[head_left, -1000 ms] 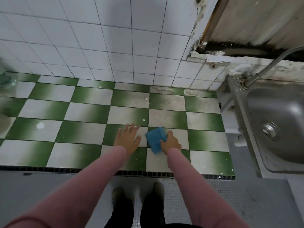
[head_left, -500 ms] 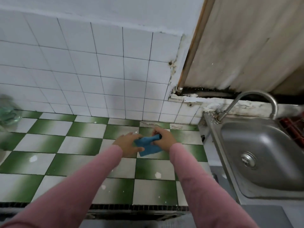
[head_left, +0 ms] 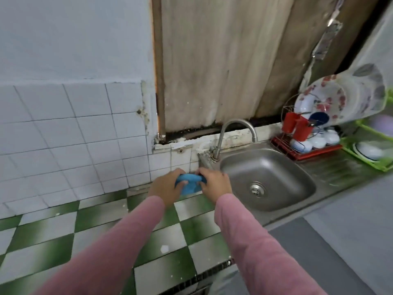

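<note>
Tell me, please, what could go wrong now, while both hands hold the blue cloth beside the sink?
1. The blue cloth, bunched between the left hand and right hand, hangs over the tiled counter, not the sink; if wet, it may drip there.
2. The right hand is close to the faucet base; its knuckles might bump it.

Blue cloth (head_left: pixel 190 184) mostly hidden by hands; green rack (head_left: pixel 370 150) blurred, cut off

Both hands hold a bunched blue cloth (head_left: pixel 189 184) above the green-and-white checkered counter (head_left: pixel 63 237): left hand (head_left: pixel 167 186) on its left end, right hand (head_left: pixel 214 184) on its right. Just right lies a steel sink (head_left: pixel 293 177) with a curved faucet (head_left: pixel 234 128); far right, a red dish rack (head_left: pixel 306 154) of bowls.
</note>
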Demonstrator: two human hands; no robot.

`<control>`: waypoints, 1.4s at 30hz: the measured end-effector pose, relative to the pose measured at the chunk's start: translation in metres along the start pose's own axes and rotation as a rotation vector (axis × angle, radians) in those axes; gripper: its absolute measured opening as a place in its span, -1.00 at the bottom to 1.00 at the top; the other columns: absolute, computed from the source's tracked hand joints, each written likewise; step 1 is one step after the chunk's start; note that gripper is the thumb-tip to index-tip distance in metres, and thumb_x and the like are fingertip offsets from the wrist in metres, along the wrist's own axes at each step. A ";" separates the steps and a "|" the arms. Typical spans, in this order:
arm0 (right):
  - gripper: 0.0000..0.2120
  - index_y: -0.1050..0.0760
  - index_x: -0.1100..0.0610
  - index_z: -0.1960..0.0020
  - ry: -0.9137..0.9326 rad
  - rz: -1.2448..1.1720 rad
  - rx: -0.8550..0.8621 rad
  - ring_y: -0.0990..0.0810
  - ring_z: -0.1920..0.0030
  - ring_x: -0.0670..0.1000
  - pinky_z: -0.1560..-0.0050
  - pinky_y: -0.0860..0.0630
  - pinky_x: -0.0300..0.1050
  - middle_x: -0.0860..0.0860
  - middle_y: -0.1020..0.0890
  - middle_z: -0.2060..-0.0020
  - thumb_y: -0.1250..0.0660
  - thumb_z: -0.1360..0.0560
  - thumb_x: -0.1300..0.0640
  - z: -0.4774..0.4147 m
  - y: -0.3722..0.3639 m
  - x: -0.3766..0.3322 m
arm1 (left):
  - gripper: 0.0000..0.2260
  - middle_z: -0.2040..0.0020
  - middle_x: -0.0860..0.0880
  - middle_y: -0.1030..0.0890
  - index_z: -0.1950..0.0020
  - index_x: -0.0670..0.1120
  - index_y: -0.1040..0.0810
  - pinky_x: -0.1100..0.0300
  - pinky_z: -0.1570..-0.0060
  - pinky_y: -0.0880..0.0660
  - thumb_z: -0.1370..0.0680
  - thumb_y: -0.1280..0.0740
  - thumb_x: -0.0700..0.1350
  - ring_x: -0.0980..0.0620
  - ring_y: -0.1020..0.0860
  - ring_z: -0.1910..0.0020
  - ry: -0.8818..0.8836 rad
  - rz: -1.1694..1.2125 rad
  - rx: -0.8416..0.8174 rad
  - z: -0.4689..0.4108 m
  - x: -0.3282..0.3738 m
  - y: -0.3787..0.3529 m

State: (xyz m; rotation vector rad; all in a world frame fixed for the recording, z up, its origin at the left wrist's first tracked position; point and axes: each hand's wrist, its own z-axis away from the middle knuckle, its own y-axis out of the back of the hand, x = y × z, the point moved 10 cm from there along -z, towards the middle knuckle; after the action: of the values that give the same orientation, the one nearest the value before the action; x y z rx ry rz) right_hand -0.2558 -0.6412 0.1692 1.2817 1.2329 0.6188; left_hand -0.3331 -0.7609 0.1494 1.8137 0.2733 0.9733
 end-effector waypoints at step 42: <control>-0.72 -0.54 -0.04 -0.28 -0.343 -0.141 0.044 -0.52 -0.20 0.04 -0.19 -0.45 -0.08 -0.05 -0.55 -0.21 -0.21 -0.62 0.12 0.081 0.160 0.572 | -0.76 -0.16 0.00 -0.46 -0.25 0.15 -0.39 0.06 -0.07 -0.49 -0.63 -0.12 0.18 -0.04 -0.52 -0.03 0.034 0.157 -0.213 -0.171 0.426 -0.377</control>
State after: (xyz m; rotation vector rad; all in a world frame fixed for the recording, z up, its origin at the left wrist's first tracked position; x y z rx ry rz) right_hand 0.0323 -0.1184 0.1148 1.2631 1.0439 0.2573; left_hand -0.0900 -0.2258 0.0631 1.6430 0.0449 1.1001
